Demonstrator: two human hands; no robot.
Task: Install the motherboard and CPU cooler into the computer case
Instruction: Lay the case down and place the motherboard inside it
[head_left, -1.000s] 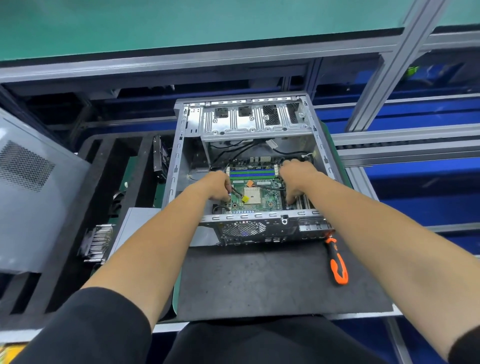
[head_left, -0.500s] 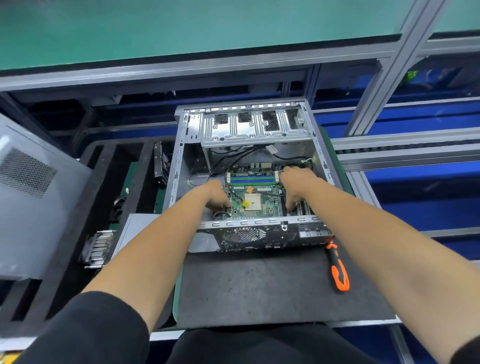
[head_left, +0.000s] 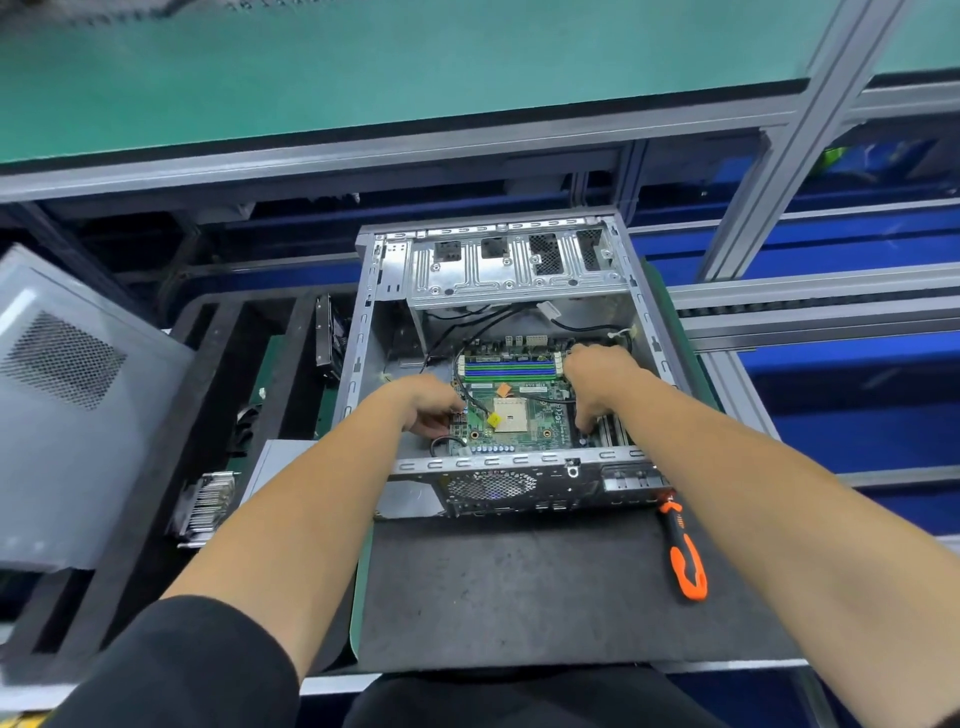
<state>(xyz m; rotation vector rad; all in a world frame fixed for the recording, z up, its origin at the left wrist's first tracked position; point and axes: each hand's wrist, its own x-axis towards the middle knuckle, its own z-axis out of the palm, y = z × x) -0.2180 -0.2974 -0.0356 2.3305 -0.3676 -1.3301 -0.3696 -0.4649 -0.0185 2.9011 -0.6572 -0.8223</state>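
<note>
1. Here, head view: the computer case (head_left: 498, 364) lies open on its side on a dark mat (head_left: 519, 587) on the counter; all places below are given relative to the case.
2. Inside the case, on its floor, lies the green motherboard (head_left: 524, 415), with a pale square CPU socket (head_left: 508, 414) near its middle and blue memory slots (head_left: 509, 368) toward the far side.
3. The left hand (head_left: 426, 402) reaches into the case at the left edge of the motherboard; its fingers are curled down onto the board's edge, though whether they pinch it cannot be told.
4. The right hand (head_left: 597, 376) reaches into the case at the right side of the motherboard; its fingers (head_left: 584, 415) point down and touch the board, held close together.
5. Just outside the near right corner of the case, an orange-and-black screwdriver (head_left: 685, 551) lies on the mat.
6. Left of the case, well apart, a finned metal CPU cooler (head_left: 208, 501) rests in a black tray (head_left: 156, 493).
7. Farther left, a grey perforated side panel (head_left: 78, 405) lies tilted.
</note>
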